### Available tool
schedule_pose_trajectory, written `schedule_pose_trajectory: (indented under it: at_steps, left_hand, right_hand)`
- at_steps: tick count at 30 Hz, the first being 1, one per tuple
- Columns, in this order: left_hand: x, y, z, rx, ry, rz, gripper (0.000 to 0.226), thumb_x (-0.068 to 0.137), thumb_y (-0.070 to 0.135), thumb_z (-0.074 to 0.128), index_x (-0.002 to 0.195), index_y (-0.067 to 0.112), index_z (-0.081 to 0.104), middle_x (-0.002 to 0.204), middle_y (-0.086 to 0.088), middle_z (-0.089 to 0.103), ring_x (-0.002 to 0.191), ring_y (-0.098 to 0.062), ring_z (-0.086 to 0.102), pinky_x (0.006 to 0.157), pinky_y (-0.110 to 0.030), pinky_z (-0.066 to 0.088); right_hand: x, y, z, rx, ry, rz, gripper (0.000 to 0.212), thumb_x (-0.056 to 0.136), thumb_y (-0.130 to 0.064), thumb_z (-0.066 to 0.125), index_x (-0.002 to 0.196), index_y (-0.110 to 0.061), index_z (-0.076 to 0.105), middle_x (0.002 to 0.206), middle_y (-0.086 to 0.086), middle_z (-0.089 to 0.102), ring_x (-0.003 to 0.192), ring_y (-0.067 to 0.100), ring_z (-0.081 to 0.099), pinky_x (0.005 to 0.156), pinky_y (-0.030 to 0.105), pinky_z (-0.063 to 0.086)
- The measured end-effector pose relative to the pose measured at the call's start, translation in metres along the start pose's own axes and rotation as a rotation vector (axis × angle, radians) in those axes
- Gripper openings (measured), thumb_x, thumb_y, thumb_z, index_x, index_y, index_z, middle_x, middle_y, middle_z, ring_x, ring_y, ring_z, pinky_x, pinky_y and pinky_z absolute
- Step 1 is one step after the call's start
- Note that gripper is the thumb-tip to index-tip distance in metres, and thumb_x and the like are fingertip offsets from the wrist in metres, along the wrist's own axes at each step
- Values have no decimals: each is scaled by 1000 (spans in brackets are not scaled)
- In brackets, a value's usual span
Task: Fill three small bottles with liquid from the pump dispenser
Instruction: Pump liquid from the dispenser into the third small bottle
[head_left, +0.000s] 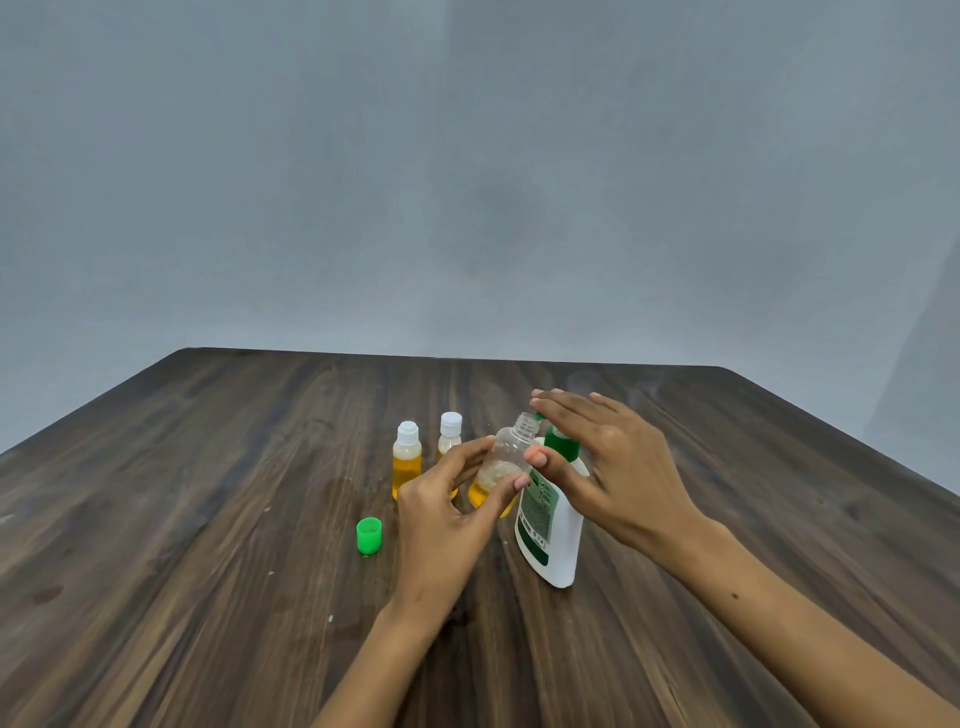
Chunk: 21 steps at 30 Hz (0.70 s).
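Observation:
My left hand (441, 499) grips an uncapped clear small bottle (506, 457), tilted with its open neck under the green nozzle of the white pump dispenser (550, 525). A little yellow liquid with foam lies in the bottle's bottom. My right hand (602, 457) lies flat on the green pump head, fingers straight. Behind my left hand stand two white-capped small bottles, one (407, 460) about half full of yellow liquid, the other (450, 434) partly hidden by my fingers. A green cap (369, 535) sits on the table to the left.
Everything stands on a dark wooden table (208, 519) whose far edge meets a grey wall. The table's left and right edges slant away on both sides.

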<state>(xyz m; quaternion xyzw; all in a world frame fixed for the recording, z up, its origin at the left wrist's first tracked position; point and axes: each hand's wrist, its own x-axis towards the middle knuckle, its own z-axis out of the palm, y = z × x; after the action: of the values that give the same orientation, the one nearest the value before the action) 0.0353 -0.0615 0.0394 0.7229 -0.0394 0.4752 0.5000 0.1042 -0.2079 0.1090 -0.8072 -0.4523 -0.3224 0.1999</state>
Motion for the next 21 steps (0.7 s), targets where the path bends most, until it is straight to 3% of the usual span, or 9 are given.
schedule_pose_trajectory:
  at_steps: [13, 21]
  left_hand:
    - [0, 0, 1, 0, 9, 3, 38, 71, 28, 81, 107, 19, 69, 100, 17, 72, 95, 4, 68, 81, -12, 52]
    - [-1, -1, 1, 1, -2, 0, 46, 72, 40, 76, 109, 12, 70, 101, 9, 73, 96, 1, 68, 84, -16, 53]
  right_hand:
    - [0, 2, 1, 43, 34, 11, 77, 90, -70, 19, 123, -16, 63, 128, -4, 60, 121, 11, 53, 102, 32, 38]
    - [-1, 2, 5, 47, 30, 15, 81, 89, -73, 18, 122, -15, 63, 126, -3, 61, 119, 14, 55, 101, 31, 35]
